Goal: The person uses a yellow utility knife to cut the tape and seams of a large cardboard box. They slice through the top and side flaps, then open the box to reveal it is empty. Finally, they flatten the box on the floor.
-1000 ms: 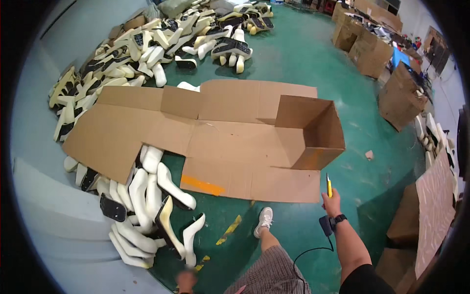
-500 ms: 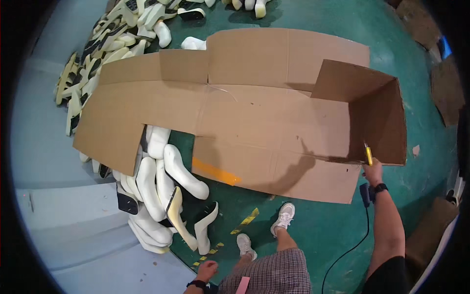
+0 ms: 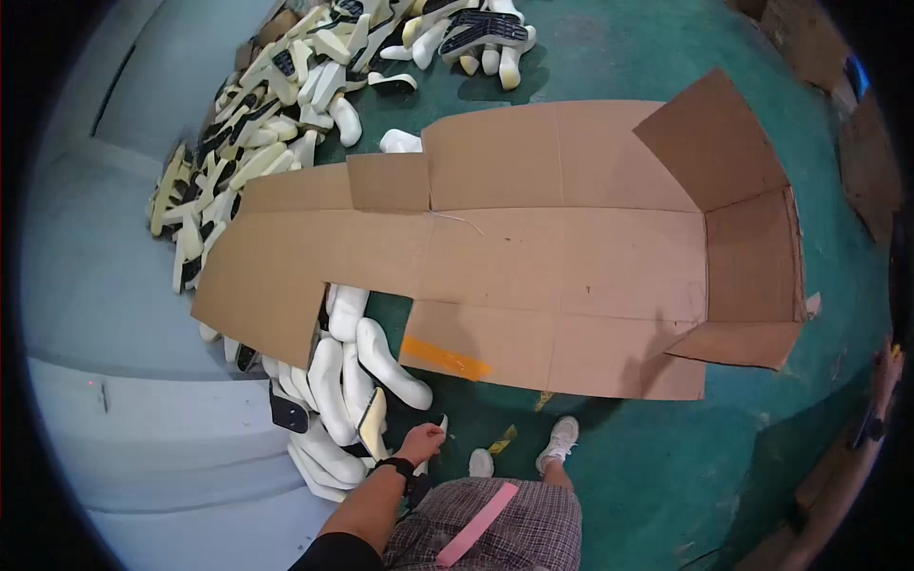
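A large cardboard box, cut open and spread flat, lies before me, with flaps standing at its right end. Low in front of its near edge is my left hand, fingers curled in, nothing visible in them. It overlaps a curved white piece on the floor; I cannot tell any contact. White curved pieces with black parts are heaped beside that hand. At the far right rim, away from the cardboard, my right hand is closed, dim and partly cut off. A yellow speck at its fingers looks like the utility knife.
Another heap of white and black pieces lies at the far left, beside pale blue sheeting. More pieces lie at the top. Brown cardboard stands along the right. Yellow-black tape marks the green floor.
My right hand, with the yellow utility knife, has left the cardboard's near right corner and swung far right. The right-end flaps have opened outward. My left hand has moved forward.
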Motion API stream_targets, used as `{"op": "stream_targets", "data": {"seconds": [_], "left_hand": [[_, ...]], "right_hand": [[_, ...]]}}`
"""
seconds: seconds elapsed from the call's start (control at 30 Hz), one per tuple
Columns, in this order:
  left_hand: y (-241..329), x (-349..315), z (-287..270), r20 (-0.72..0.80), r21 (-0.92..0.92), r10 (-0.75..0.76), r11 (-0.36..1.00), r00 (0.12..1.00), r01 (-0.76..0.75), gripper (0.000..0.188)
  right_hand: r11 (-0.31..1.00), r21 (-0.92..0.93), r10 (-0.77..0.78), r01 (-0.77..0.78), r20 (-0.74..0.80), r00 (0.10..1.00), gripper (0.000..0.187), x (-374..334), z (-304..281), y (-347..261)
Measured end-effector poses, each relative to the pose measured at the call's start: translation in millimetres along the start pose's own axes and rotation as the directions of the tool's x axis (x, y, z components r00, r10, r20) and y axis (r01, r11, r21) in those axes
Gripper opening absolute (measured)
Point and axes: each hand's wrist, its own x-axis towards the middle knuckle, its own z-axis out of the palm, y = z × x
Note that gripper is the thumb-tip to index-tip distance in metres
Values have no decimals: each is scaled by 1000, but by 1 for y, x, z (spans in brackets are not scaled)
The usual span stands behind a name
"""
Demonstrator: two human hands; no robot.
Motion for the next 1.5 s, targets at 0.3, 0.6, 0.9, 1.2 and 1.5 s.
{"op": "stream_targets", "data": {"seconds": [0.3, 0.6, 0.9, 1.2, 1.5], "left_hand": [[10, 34, -51, -83, 148, -11, 989, 996, 23, 23], [-66, 199, -121, -270, 261, 37, 965, 962, 36, 37], [-106, 473, -115, -458, 144, 125, 987, 880, -65, 52], [-117, 619, -131, -300, -257, -120, 966, 946, 41, 97], [-103, 601, -197, 7, -242, -185, 953, 983, 181, 82]], "right_hand": [[744, -34, 548, -668, 604, 579, 31, -419, 203, 252], [690, -445, 700, -571, 611, 369, 22, -512, 214, 263], [755, -498, 655, -427, 555, 512, 17, -536, 347, 254], [734, -591, 650, -335, 467, 599, 15, -550, 413, 256], [747, -627, 628, -222, 555, 545, 16, -551, 419, 204]]}}
